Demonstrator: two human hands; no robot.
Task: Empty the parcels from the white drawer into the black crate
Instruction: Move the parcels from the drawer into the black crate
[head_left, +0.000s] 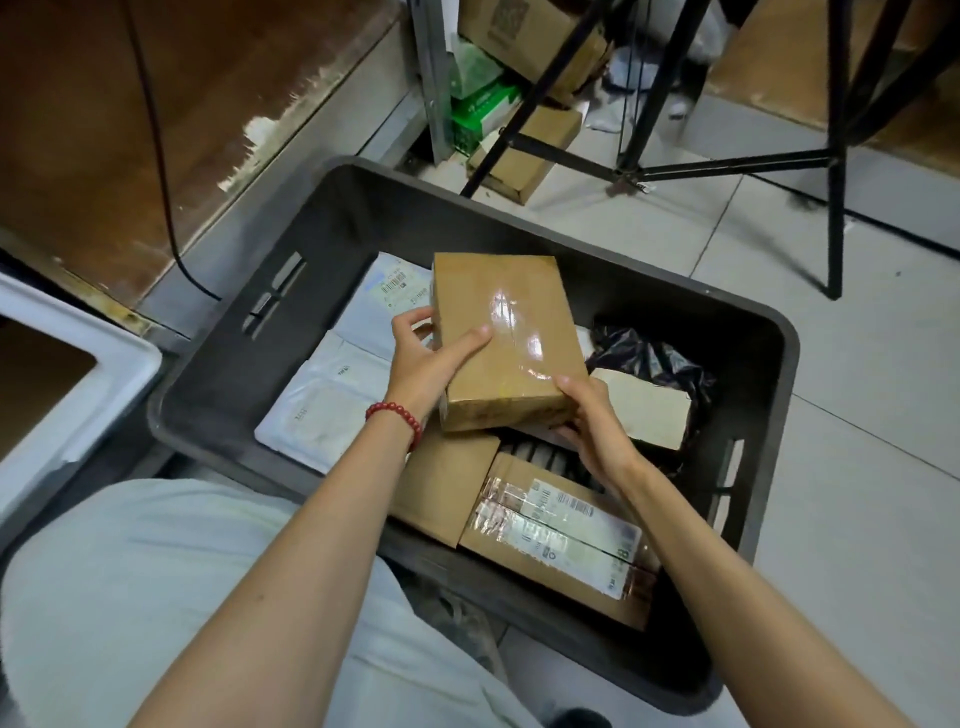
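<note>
Holds a taped brown parcel (511, 332) over the middle of the black crate (223, 358), tilted, between both hands: left grip (426, 358) wrapped round its left long edge with the thumb flat on top, right grip (592, 421) clasping its near right corner. Has beneath it, inside the crate, white mailers (322, 410) along the left wall, a labelled cardboard box (561, 545) near the near wall, and a black bag (644, 353) by the right wall. Shows the white drawer (78, 379) just beside the crate's near left corner.

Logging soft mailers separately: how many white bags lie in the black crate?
2: barcode-labelled bag by the far wall of the black crate; second bag nearer, along its left wall. Boxes may hide more.
</note>
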